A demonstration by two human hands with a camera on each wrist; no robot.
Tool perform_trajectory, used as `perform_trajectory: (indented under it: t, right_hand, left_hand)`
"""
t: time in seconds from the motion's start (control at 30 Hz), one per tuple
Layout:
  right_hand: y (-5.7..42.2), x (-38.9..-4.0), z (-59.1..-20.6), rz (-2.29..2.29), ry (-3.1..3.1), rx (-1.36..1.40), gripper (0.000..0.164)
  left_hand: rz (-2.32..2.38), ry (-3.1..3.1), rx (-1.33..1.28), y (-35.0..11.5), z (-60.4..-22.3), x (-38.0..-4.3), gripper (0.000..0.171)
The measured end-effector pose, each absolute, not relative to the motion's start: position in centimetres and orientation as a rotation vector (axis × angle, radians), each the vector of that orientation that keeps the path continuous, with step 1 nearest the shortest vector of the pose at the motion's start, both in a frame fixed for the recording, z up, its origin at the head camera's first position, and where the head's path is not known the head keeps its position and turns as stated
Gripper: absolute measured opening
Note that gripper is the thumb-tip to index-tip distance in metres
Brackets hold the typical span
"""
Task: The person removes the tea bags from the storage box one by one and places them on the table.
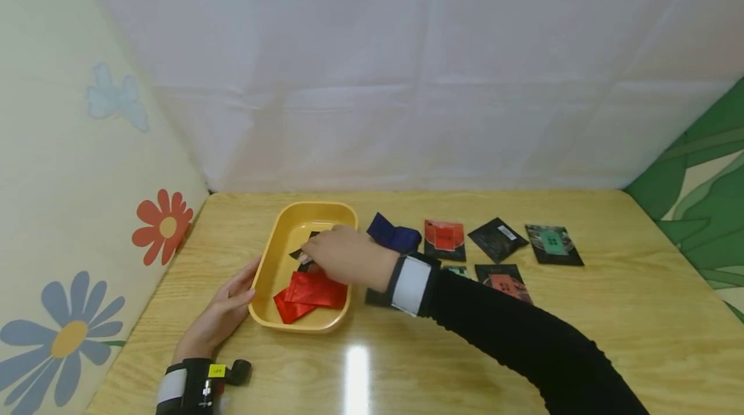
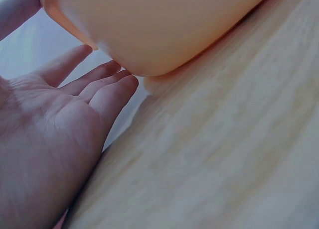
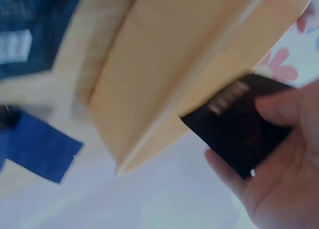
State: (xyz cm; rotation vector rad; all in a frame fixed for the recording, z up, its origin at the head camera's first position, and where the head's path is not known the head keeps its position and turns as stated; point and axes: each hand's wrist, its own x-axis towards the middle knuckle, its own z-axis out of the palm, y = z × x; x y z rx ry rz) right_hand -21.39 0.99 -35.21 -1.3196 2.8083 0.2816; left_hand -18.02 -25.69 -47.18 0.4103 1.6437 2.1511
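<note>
A yellow plastic tray (image 1: pixel 264 279) stands on the wooden table, left of centre. My left hand (image 1: pixel 223 313) rests against its left side, thumb at the rim and the other fingers stretched along the outer wall (image 2: pixel 149 30). Over the tray, my right hand (image 1: pixel 351 257) pinches a small black packet (image 3: pixel 227 122) between thumb and fingers. Shiny red packets (image 1: pixel 316 289) lie in the near part of the tray. The right hand covers part of the tray's inside in the head view.
Right of the tray lie a dark blue packet (image 1: pixel 395 235), a black packet with a white label (image 1: pixel 498 239), red-labelled packets (image 1: pixel 444 239) and a green-labelled one (image 1: pixel 554 244). My right sleeve (image 1: pixel 511 331) partly covers others. A white wall (image 1: pixel 407 66) stands behind the table.
</note>
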Motion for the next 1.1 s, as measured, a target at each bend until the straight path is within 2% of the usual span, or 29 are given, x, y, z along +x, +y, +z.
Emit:
perform_trajectory:
  t: [0.27,0.5,0.7,0.9,1.1]
  right_hand:
    - [3.3,-19.1,-36.4,0.177,2.867,-1.367,0.056]
    - [5.5,-17.8,-37.0,0.147,2.918,-1.392,0.054]
    - [7.9,-16.8,-37.5,0.155,2.956,-1.446,0.064]
    - [10.4,-15.8,-38.1,0.19,3.024,-1.489,0.056]
    - [12.4,-15.0,-38.2,0.269,3.026,-1.461,0.058]
  left_hand:
    - [2.115,1.69,0.38,-25.9,-47.3,-17.8,0.07]
    - [2.179,1.604,0.438,-25.9,-47.5,-17.6,0.064]
    - [2.175,1.611,0.389,-25.6,-47.2,-17.8,0.061]
    - [2.158,1.653,0.365,-25.4,-47.1,-18.1,0.062]
    - [2.129,1.726,0.301,-25.7,-47.4,-18.1,0.063]
